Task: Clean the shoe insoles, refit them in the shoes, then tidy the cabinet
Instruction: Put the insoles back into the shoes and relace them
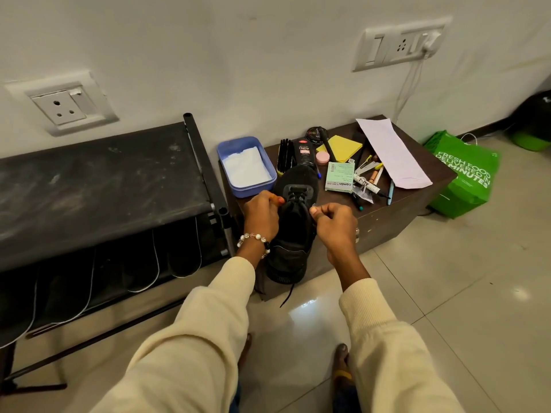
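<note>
Both hands are busy at the mouth of a black shoe [293,222] that stands on the front edge of a low brown cabinet [417,198], toe toward the wall and heel hanging over the edge toward the person. Her left hand [262,214] has its fingers curled and pinches the left side of the shoe's opening beside the laces, while the right hand [335,220] pinches the right side in the same way, so the two appear to be pulling the opening apart. No insole shows in the shoe or in either hand, and the inside of the shoe is too dark to tell whether one is already seated. Judging by this, the step in hand is either lifting the insole out or settling it back in, and I cannot tell which. The next move calls for one hand to keep the mouth spread while the other reaches inside, with the loose lace [287,295] that dangles below the heel kept out of the way. Just beside the shoe sits a blue tub [226,150] holding a white sheet, with a polish bottle [304,152] and a brush [285,156] behind the toe. Pens, a yellow pad [343,146] and a sheet of paper [390,153] lie scattered over the rest of the cabinet, so the tidying looks not yet done.
</note>
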Demonstrator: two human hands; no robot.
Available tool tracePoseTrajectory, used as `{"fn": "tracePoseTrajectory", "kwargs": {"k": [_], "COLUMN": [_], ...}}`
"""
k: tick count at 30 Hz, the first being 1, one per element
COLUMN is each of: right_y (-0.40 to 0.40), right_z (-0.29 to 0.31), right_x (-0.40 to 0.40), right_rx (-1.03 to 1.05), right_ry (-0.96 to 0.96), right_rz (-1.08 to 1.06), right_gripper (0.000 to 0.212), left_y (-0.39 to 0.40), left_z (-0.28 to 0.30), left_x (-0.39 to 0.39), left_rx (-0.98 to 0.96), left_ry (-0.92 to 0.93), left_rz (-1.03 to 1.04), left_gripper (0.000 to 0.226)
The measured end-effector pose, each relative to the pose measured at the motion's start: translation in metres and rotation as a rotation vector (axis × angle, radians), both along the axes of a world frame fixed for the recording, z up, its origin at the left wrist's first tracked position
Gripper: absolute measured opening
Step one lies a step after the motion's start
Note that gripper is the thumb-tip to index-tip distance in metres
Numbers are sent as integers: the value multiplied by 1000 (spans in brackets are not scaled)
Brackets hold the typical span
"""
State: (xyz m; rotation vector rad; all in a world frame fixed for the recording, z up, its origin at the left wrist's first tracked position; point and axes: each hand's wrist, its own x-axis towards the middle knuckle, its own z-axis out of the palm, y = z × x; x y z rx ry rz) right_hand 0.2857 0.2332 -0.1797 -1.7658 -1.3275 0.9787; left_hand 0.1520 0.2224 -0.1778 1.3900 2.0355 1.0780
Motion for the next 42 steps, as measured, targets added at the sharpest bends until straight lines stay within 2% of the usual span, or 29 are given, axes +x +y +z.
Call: {"fn": "tracePoseTrajectory", "kwargs": {"k": [6,8,10,12,15,17,21,26,29,32,36,38,40,42], "right_y": [-2,-4,-5,-5,-7,-9,-19,-32,-40,-47,-50,-49,-46,-42], "right_z": [9,19,35,58,96,122,173,240,275,304,333,344,353,360], "right_x": [9,11,12,13,15,15,14,17,17,16,12,9,5,2], "right_rx": [49,8,-59,-128,-186,-215,-237,-223,-162,-117,-15,72,164,241], "right_ry": [-113,-81,19,152,255,341,518,658,739,775,660,526,396,312], "right_rz": [34,32,41,43,91,124,133,139,125,169,220,214,213,217], "right_gripper": [17,22,23,19,14,15,7,17,22,25,15,7,10,12], "left_y": [-5,-7,-6,1,5,3,-9,-27,-41,-51,-54,-52,-48,-46], "left_z": [8,18,31,46,79,106,158,228,270,302,330,337,343,349], "left_x": [2,4,6,6,6,7,3,-5,-4,3,8,8,9,11], "left_rx": [-32,-28,-44,-131,-319,-326,-296,-194,-126,-69,30,70,96,119], "left_ry": [150,164,104,-81,-589,-791,-1061,-1210,-1199,-1070,-840,-726,-608,-566], "left_rz": [-46,-50,-27,-3,32,58,63,68,11,-81,-119,-134,-132,-127], "left_gripper": [19,17,15,13,25,28,30,29,27,20,13,9,3,6]}}
